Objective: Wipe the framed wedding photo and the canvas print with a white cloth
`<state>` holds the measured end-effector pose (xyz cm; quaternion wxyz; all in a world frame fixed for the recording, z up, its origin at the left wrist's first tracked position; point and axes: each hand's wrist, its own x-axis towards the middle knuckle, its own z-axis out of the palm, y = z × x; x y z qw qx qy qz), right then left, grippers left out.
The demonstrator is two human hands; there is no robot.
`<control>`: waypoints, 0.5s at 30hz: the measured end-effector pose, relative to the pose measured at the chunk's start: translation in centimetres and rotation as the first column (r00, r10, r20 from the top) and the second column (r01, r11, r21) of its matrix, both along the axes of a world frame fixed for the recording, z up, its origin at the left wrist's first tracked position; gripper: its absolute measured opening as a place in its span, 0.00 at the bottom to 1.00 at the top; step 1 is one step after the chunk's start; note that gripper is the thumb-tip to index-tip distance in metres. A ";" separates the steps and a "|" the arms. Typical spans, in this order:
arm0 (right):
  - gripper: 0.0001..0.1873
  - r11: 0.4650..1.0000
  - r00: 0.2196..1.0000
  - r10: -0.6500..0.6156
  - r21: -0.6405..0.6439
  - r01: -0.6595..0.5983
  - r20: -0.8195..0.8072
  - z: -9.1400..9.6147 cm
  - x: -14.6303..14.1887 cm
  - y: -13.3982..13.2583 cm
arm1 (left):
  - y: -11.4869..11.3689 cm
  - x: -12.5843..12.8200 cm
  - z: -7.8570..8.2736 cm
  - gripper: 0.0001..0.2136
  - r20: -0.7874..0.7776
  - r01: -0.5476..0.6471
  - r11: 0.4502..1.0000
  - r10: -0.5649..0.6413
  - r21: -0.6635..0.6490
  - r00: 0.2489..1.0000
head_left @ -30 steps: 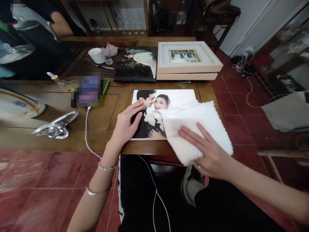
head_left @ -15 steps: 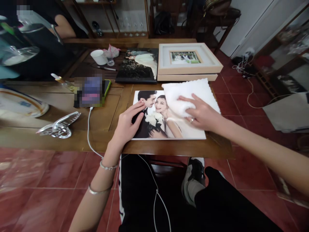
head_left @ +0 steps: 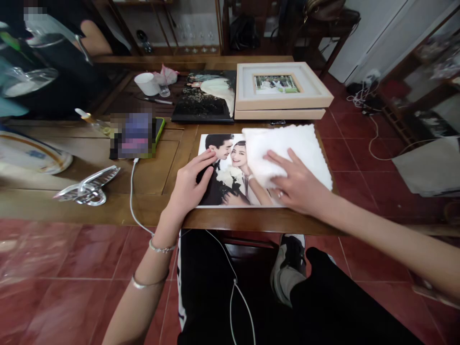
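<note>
Print and cloth on table. A glossy rectangular wedding photograph print (head_left: 230,184) is laid flat at the near edge of the brown wooden table (head_left: 154,172). The left hand (head_left: 187,187) is pressed on its 9 o'clock edge, fingers straight and together, gripping nothing; the print is probably kept from sliding this way. A white, fluffy, square cloth (head_left: 291,143) is spread over the print's 2 o'clock part and is held down by the right hand (head_left: 298,187), palm flat, fingers open and splayed. Counted: one print, one cloth, two hands. At 12 o'clock two pale wooden picture frames (head_left: 283,100) are stacked; at 11 o'clock one dark photograph panel (head_left: 204,100) is laid; at 10 o'clock one white cup (head_left: 147,84) is stood.
</note>
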<state>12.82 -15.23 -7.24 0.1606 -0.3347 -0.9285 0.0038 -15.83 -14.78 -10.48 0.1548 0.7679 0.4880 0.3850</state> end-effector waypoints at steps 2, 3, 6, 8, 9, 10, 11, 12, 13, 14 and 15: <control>0.08 0.998 0.998 0.052 0.018 -0.052 -0.019 0.1 -0.3 -3.2 | 0.0 0.0 0.0 0.15 -0.003 0.001 1.000 -0.001 0.005 1.000; 0.07 0.996 0.997 0.078 0.033 -0.077 -0.020 0.1 -0.5 -4.6 | 0.0 0.0 0.0 0.14 -0.003 0.002 1.000 -0.002 0.007 1.000; 0.11 0.987 0.989 0.143 0.068 -0.145 0.042 0.4 -1.1 -7.6 | 0.1 0.0 -0.1 0.15 0.006 0.011 1.000 -0.011 0.010 1.000; 0.12 0.980 0.980 0.172 0.086 -0.180 0.097 0.5 -1.6 -8.5 | 0.1 0.0 -0.1 0.15 0.009 0.014 1.000 -0.014 0.012 1.000; 0.11 0.976 0.977 0.181 0.099 -0.193 0.114 0.6 -1.8 -8.6 | 0.1 0.0 -0.1 0.15 0.009 0.014 1.000 -0.014 0.012 1.000; 0.11 0.972 0.975 0.190 0.115 -0.203 0.117 0.6 -2.0 -8.5 | 0.1 0.0 -0.1 0.15 0.008 0.013 1.000 -0.013 0.012 1.000; 0.12 0.969 0.973 0.198 0.124 -0.212 0.115 0.6 -2.1 -8.3 | 0.1 0.0 -0.1 0.15 0.007 0.012 1.000 -0.012 0.012 1.000; 0.13 0.967 0.973 0.207 0.128 -0.220 0.104 0.5 -2.2 -7.9 | 0.1 0.0 -0.1 0.15 0.006 0.013 1.000 -0.013 0.013 1.000; 0.14 0.965 0.973 0.216 0.132 -0.226 0.083 0.5 -2.3 -7.4 | 0.1 0.0 -0.1 0.15 0.006 0.014 1.000 -0.014 0.014 1.000; 0.14 0.965 0.973 0.223 0.128 -0.230 0.064 0.5 -2.3 -6.8 | 0.1 0.0 -0.1 0.15 0.006 0.016 1.000 -0.016 0.014 1.000; 0.14 0.966 0.973 0.227 0.119 -0.230 0.043 0.5 -2.3 -6.1 | 0.1 0.0 -0.1 0.15 0.005 0.017 1.000 -0.017 0.015 1.000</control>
